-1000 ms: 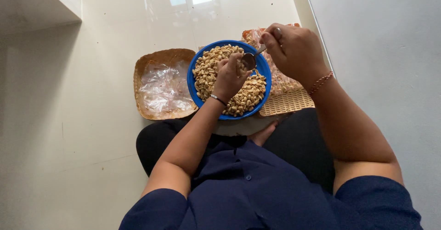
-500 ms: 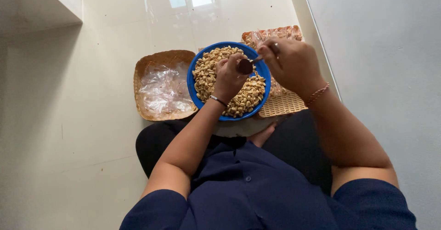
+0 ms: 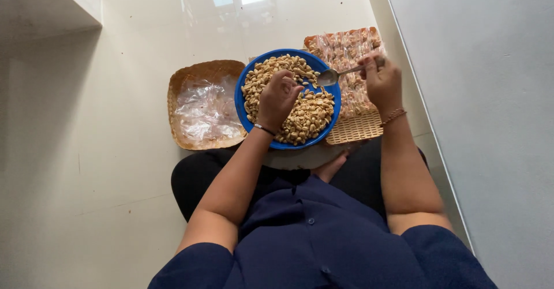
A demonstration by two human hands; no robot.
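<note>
A blue bowl [image 3: 249, 122] heaped with peanuts [image 3: 309, 116] sits on the floor in front of me. My left hand [image 3: 278, 96] hovers over the nuts with its fingers curled together, seemingly pinching something small that I cannot make out. My right hand [image 3: 381, 81] grips the handle of a metal spoon [image 3: 334, 75], whose bowl hangs over the right rim of the blue bowl, close to my left fingertips.
A woven basket [image 3: 184, 84] holding clear plastic bags lies left of the bowl. A woven tray [image 3: 358, 128] covered with small filled packets lies to the right, beside a grey wall [image 3: 479, 93]. Glossy white floor surrounds everything.
My right hand has drawn back to the right, off the bowl, with the spoon now at the rim. My left hand stays over the peanuts.
</note>
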